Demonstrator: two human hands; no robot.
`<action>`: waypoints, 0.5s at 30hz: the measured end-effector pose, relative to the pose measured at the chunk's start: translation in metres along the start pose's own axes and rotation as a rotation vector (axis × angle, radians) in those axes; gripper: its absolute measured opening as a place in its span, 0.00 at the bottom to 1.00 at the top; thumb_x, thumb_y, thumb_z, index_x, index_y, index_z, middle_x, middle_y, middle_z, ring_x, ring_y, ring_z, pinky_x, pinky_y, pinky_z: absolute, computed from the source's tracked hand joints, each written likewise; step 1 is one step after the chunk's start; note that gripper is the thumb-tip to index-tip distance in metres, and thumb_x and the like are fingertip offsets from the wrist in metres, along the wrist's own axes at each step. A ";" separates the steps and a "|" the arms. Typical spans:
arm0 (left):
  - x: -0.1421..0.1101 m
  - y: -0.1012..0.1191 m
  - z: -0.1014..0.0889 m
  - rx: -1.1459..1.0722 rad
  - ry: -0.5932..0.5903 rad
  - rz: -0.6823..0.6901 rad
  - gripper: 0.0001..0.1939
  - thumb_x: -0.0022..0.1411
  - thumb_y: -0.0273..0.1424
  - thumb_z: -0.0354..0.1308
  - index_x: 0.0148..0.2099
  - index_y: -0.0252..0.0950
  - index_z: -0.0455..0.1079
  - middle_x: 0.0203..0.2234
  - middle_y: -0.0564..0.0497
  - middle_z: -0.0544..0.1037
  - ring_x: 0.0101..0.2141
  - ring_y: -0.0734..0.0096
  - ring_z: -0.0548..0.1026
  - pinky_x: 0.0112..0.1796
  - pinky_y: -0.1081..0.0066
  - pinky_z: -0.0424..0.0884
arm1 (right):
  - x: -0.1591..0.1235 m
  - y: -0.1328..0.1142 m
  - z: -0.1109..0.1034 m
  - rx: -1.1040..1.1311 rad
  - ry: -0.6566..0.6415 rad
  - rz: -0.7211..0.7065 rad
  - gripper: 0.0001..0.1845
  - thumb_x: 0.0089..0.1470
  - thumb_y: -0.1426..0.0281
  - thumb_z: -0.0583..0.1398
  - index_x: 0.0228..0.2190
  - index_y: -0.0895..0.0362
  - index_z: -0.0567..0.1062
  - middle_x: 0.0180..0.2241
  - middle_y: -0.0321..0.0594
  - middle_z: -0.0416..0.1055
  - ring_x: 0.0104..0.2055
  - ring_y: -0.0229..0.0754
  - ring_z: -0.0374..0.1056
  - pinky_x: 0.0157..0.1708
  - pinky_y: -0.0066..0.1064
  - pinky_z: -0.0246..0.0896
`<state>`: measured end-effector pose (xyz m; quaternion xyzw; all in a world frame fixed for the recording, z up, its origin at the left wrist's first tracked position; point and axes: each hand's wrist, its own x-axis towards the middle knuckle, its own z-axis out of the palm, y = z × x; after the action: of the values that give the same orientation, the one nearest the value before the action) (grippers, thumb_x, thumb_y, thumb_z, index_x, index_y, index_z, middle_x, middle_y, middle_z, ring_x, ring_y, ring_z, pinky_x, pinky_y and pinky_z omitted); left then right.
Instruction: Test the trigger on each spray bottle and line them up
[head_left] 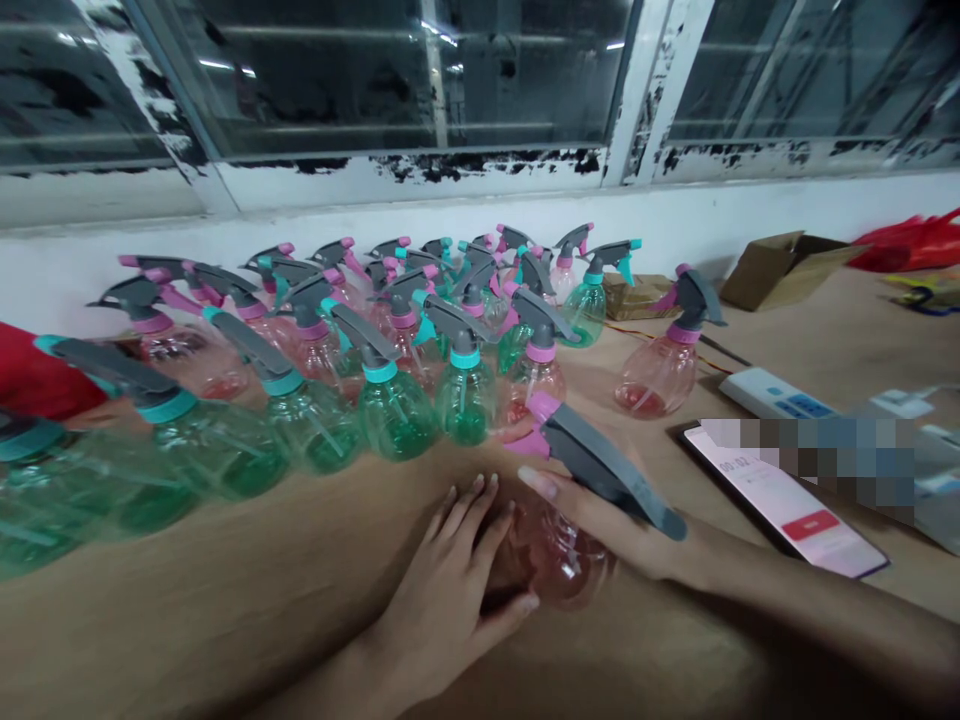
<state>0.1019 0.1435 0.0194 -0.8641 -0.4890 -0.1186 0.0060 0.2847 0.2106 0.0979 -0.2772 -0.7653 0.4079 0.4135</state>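
A pink-tinted spray bottle (562, 560) with a grey and pink trigger head stands in front of me on the table. My right hand (622, 515) is wrapped around its upper part, just under the grey top, and the fingers on the far side are mostly hidden. On the bottle's left, my left hand (457, 590) lies with its fingers stretched out and its thumb close to the bottle's lower side; I cannot tell whether it touches. Just beyond my hands are a green spray bottle (465, 400) and another pink spray bottle (536, 385).
Several more green and pink spray bottles crowd the wooden table (225, 620) toward the wall. One pink bottle (660, 370) stands apart at right. A phone (795, 520), a power strip (776, 395), an open cardboard box (780, 270) and a red bag (911, 242) lie on the right.
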 end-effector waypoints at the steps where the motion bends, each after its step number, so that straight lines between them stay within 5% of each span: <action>1: 0.000 0.000 0.000 0.001 0.000 -0.001 0.34 0.60 0.47 0.54 0.60 0.30 0.56 0.58 0.35 0.59 0.58 0.46 0.57 0.52 0.47 0.59 | -0.001 0.001 0.000 0.010 -0.006 0.011 0.13 0.52 0.66 0.59 0.40 0.55 0.71 0.36 0.40 0.73 0.35 0.42 0.71 0.37 0.36 0.68; 15: 0.000 0.000 0.001 -0.003 0.017 0.003 0.33 0.60 0.46 0.55 0.60 0.31 0.55 0.58 0.36 0.60 0.57 0.47 0.58 0.51 0.48 0.60 | 0.003 0.001 -0.001 -0.038 0.012 -0.067 0.09 0.51 0.68 0.60 0.36 0.53 0.74 0.31 0.38 0.73 0.31 0.41 0.70 0.31 0.33 0.68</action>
<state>0.1020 0.1435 0.0186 -0.8639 -0.4874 -0.1267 0.0089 0.2842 0.2138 0.0992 -0.2618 -0.7792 0.3777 0.4261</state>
